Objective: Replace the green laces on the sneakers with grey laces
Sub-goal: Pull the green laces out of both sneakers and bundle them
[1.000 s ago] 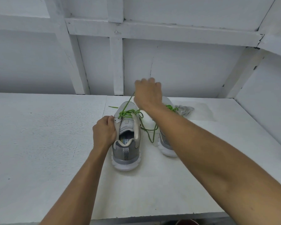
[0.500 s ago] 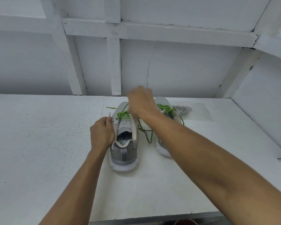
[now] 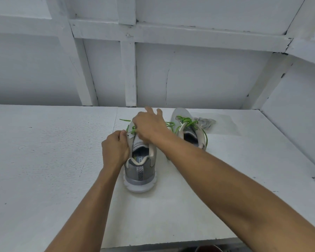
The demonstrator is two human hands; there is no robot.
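Two grey sneakers stand heel-toward-me on the white table. My left hand grips the left collar edge of the near sneaker. My right hand lies over that sneaker's tongue area, its thumb and finger down at the green lace, the other fingers stretched forward. Loose green lace ends trail left and right of the hand. The second sneaker stands to the right, its green lace threaded and hanging down its side. A bundle of grey laces lies just beyond it.
The white table runs wide to the left and near its front edge. A white framed wall closes the back, and a side wall closes the right. A clear plastic sheet lies under the grey laces.
My right hand has come down from a raised pull above the sneaker to its lacing. The left hand has kept its hold on the collar.
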